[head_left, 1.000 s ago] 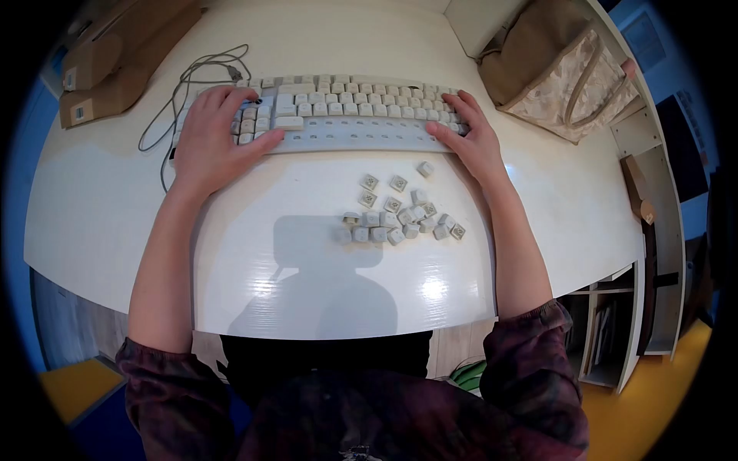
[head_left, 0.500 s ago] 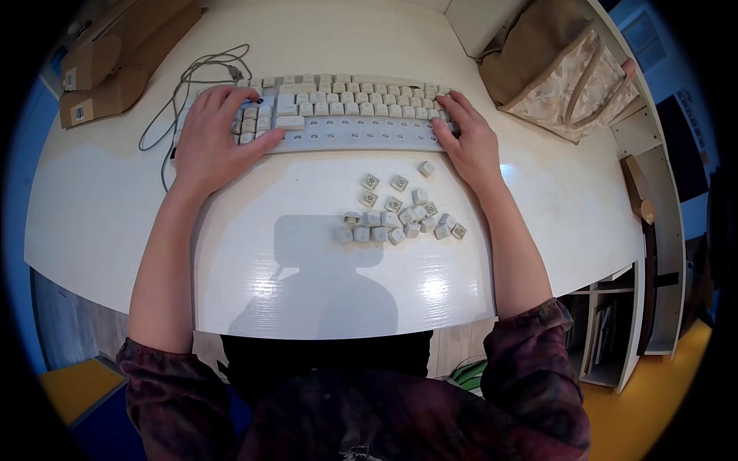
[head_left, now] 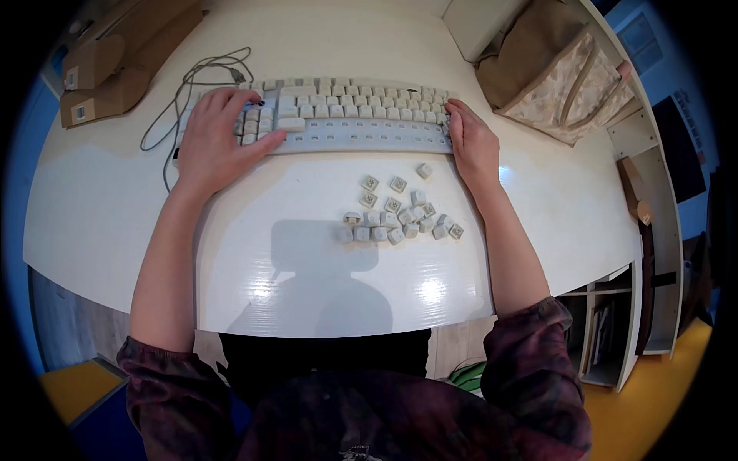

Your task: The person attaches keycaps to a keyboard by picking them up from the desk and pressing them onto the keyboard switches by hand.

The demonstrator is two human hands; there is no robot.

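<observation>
A pale computer keyboard (head_left: 350, 137) lies across the table, its two near key rows mostly stripped down to bare switch sockets. Over its left end rests my left hand (head_left: 215, 138), thumb spread away from the fingers near the front edge. My right hand (head_left: 475, 146) is closed on the keyboard's right end, thumb and fingers together at the side. Its fingertips are partly hidden there. Several loose keycaps (head_left: 388, 219) are scattered on the table in front of the keyboard, some turned underside up.
A grey cable (head_left: 169, 127) loops behind my left hand. Cardboard packaging (head_left: 108, 96) stands at the back left. At the back right is a brown bag (head_left: 530, 38) with a patterned panel, beside shelving (head_left: 607, 338). The white table (head_left: 231, 253) curves along its near edge.
My right hand has drawn its thumb off the keyboard's face and over to the right side edge, its fingers moving nearer to me. The left hand stays in place.
</observation>
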